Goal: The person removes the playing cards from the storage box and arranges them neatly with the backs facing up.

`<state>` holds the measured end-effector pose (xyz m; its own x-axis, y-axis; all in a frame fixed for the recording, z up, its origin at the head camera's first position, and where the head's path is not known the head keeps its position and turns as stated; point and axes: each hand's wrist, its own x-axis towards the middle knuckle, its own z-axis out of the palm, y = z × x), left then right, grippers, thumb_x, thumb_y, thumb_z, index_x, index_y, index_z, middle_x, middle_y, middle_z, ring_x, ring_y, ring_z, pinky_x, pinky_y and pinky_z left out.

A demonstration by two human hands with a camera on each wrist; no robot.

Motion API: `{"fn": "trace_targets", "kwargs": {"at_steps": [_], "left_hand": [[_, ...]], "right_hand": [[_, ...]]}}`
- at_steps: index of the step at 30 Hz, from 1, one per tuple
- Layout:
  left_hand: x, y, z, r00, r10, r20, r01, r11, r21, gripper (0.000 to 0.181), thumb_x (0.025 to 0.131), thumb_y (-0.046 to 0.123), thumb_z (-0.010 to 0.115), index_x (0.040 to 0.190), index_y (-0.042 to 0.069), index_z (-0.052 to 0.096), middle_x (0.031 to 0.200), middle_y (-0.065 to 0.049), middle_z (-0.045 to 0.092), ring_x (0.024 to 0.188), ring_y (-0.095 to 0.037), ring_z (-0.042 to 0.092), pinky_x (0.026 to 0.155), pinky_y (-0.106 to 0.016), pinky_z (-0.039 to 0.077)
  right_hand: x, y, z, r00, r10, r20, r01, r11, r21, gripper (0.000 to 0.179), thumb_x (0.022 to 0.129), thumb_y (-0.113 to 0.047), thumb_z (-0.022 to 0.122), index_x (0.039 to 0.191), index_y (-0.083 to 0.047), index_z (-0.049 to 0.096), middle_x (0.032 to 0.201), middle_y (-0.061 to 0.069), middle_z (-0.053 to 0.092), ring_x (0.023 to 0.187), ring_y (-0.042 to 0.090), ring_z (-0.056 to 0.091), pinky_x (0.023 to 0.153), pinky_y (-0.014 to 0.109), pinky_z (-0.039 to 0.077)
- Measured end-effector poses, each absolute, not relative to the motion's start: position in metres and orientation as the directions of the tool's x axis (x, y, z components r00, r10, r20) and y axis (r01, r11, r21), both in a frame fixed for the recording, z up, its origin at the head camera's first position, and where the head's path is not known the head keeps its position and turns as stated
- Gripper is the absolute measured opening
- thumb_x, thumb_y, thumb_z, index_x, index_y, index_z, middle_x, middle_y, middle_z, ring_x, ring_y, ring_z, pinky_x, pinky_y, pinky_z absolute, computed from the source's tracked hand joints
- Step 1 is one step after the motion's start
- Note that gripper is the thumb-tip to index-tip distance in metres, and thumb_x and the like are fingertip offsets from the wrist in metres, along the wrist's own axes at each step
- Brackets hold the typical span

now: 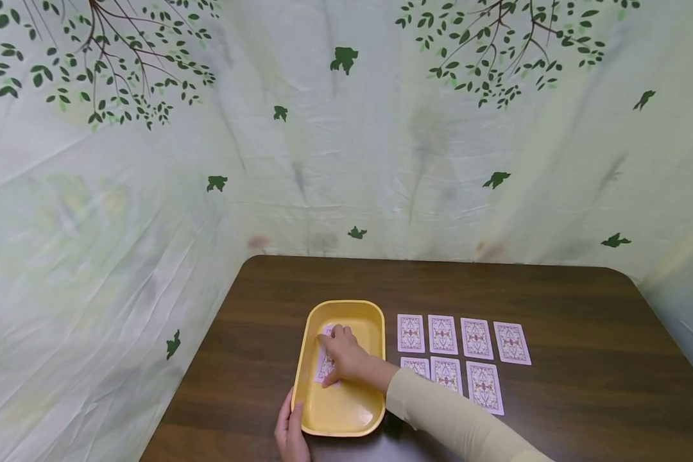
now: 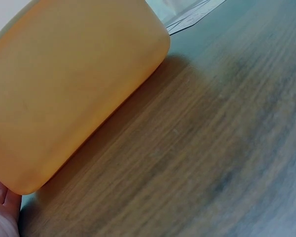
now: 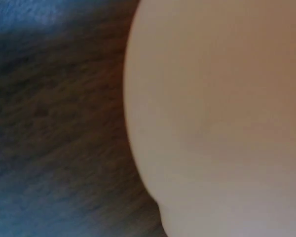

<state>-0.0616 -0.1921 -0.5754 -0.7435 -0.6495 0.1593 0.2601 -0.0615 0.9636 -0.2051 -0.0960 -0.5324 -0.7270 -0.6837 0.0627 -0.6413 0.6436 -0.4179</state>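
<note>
A yellow tray (image 1: pixel 346 412) stands on the dark wooden table. My left hand (image 1: pixel 291 431) grips its near left side, thumb at the rim and fingers outside; in the left wrist view, a bit of that hand (image 2: pixel 2 210) shows beside the tray wall (image 2: pixel 79 89). Inside the tray, my right hand (image 1: pixel 348 358) holds a patterned playing card (image 1: pixel 323 367) by its ends, fingers at the far end and thumb at the near end. The hand partly covers this card, so whether others lie under it cannot be seen. A blurred pale shape fills much of the right wrist view.
Right of the tray, several face-down playing cards (image 1: pixel 443 334) lie in two rows on the table (image 1: pixel 583 359). My right sleeve (image 1: pixel 439 405) passes over the near row and partly covers it. A leaf-printed curtain (image 1: pixel 381 160) hangs behind the table.
</note>
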Motion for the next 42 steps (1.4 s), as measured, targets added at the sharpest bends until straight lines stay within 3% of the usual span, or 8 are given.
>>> {"fn": "trace_targets", "kwargs": {"at_steps": [5, 9, 14, 18, 22, 28, 34, 42], "left_hand": [[-0.062, -0.193, -0.577, -0.748, -0.641, 0.174, 0.277, -0.063, 0.959, 0.037, 0.095, 0.006, 0.047, 0.12, -0.022, 0.044, 0.106, 0.011, 0.06, 0.094, -0.004, 0.057, 0.079, -0.016, 0.045], [-0.062, -0.194, -0.578, -0.747, -0.641, 0.178, 0.273, -0.052, 0.96, 0.038, 0.095, 0.006, 0.047, 0.12, -0.022, 0.044, 0.107, 0.012, 0.06, 0.095, -0.003, 0.056, 0.08, -0.016, 0.045], [-0.063, -0.193, -0.578, -0.741, -0.651, 0.165, 0.257, -0.048, 0.965, 0.038, 0.095, 0.007, 0.048, 0.12, -0.022, 0.044, 0.106, 0.013, 0.059, 0.096, -0.002, 0.056, 0.08, -0.015, 0.045], [-0.063, -0.193, -0.578, -0.741, -0.65, 0.169, 0.263, -0.048, 0.964, 0.037, 0.095, 0.005, 0.047, 0.12, -0.022, 0.044, 0.106, 0.013, 0.059, 0.096, -0.002, 0.056, 0.08, -0.016, 0.045], [-0.063, -0.193, -0.579, -0.745, -0.641, 0.186, 0.276, -0.043, 0.96, 0.035, 0.094, 0.003, 0.046, 0.119, -0.023, 0.044, 0.106, 0.012, 0.06, 0.096, -0.003, 0.056, 0.08, -0.016, 0.045], [-0.062, -0.193, -0.578, -0.747, -0.637, 0.19, 0.279, -0.04, 0.96, 0.036, 0.094, 0.003, 0.046, 0.119, -0.022, 0.044, 0.106, 0.013, 0.06, 0.096, -0.003, 0.056, 0.08, -0.016, 0.044], [-0.063, -0.192, -0.578, -0.747, -0.636, 0.195, 0.281, -0.036, 0.959, 0.035, 0.094, 0.004, 0.047, 0.119, -0.022, 0.046, 0.107, 0.012, 0.06, 0.096, -0.003, 0.056, 0.08, -0.015, 0.044], [-0.063, -0.192, -0.582, -0.725, -0.641, 0.25, 0.388, -0.08, 0.918, 0.03, 0.092, 0.009, 0.051, 0.117, -0.005, 0.059, 0.106, 0.004, 0.062, 0.095, -0.005, 0.058, 0.079, -0.014, 0.045]], "right_hand": [[-0.205, -0.097, -0.532, -0.727, -0.682, 0.084, -0.654, 0.651, -0.385, 0.09, 0.05, -0.045, 0.086, 0.127, -0.013, 0.053, 0.102, 0.004, 0.043, 0.089, 0.017, 0.033, 0.077, 0.026, 0.032], [-0.203, -0.098, -0.53, -0.727, -0.681, 0.087, -0.675, 0.688, -0.267, 0.084, 0.05, -0.052, 0.083, 0.123, -0.02, 0.056, 0.099, 0.001, 0.043, 0.088, 0.017, 0.036, 0.07, 0.028, 0.033], [-0.197, -0.103, -0.523, -0.725, -0.684, 0.085, -0.689, 0.716, -0.117, 0.078, 0.051, -0.054, 0.081, 0.117, -0.022, 0.057, 0.101, 0.004, 0.045, 0.088, 0.019, 0.041, 0.064, 0.031, 0.041], [-0.192, -0.106, -0.52, -0.737, -0.674, 0.055, -0.675, 0.738, -0.004, 0.074, 0.053, -0.055, 0.079, 0.115, -0.022, 0.058, 0.106, 0.004, 0.047, 0.093, 0.02, 0.045, 0.066, 0.034, 0.047], [-0.187, -0.109, -0.52, -0.754, -0.656, 0.032, -0.655, 0.755, 0.047, 0.07, 0.054, -0.057, 0.078, 0.112, -0.023, 0.059, 0.105, 0.001, 0.046, 0.093, 0.021, 0.047, 0.064, 0.036, 0.05], [-0.185, -0.109, -0.522, -0.75, -0.658, 0.063, -0.657, 0.753, 0.046, 0.064, 0.053, -0.055, 0.079, 0.105, -0.022, 0.062, 0.097, 0.003, 0.043, 0.086, 0.021, 0.047, 0.05, 0.029, 0.048], [-0.186, -0.109, -0.522, -0.736, -0.673, 0.077, -0.672, 0.74, 0.04, 0.056, 0.054, -0.054, 0.079, 0.097, -0.021, 0.066, 0.095, 0.006, 0.043, 0.085, 0.02, 0.046, 0.049, 0.028, 0.047], [-0.189, -0.101, -0.52, -0.715, -0.695, 0.082, -0.698, 0.701, -0.143, 0.065, 0.056, -0.056, 0.08, 0.102, -0.016, 0.056, 0.099, 0.008, 0.041, 0.085, 0.02, 0.043, 0.049, 0.024, 0.041]]}}
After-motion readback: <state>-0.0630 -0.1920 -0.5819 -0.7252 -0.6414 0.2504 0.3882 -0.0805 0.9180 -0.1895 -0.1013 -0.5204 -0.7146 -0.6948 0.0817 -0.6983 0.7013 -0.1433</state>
